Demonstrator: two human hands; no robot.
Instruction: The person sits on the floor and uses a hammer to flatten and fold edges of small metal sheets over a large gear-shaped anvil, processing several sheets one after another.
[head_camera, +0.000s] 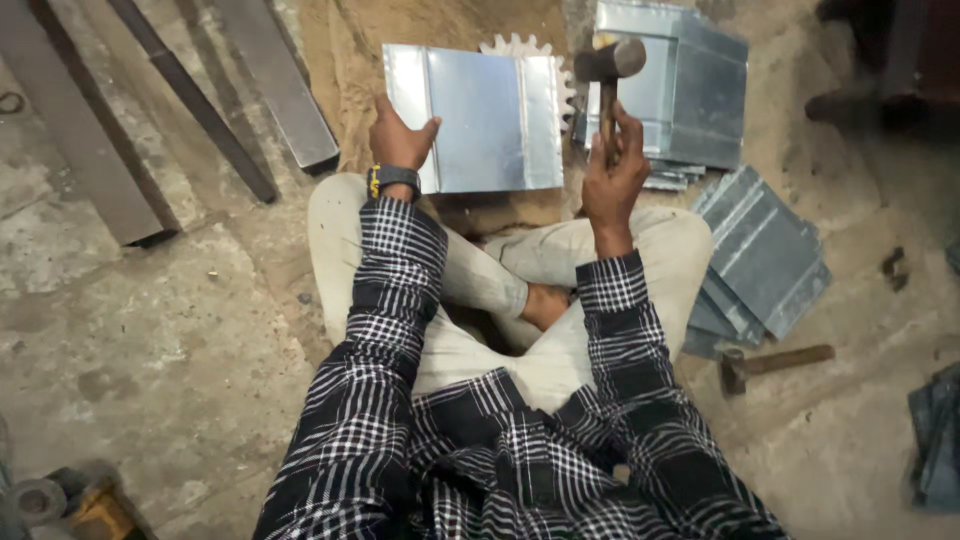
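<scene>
I sit cross-legged on the floor. My left hand (400, 140) grips the left edge of a folded sheet-metal piece (490, 120) that rests in front of my knees, over a toothed gear wheel (520, 47). My right hand (612, 170) is closed around the wooden handle of a hammer (610, 62), held upright with its dark head raised beside the sheet's right edge.
Folded metal boxes (690, 80) are stacked behind the hammer. Flat bent sheets (765, 255) lie in a pile to my right, with a second hammer (775, 362) on the floor beside them. Long steel bars (200, 100) lie at the upper left.
</scene>
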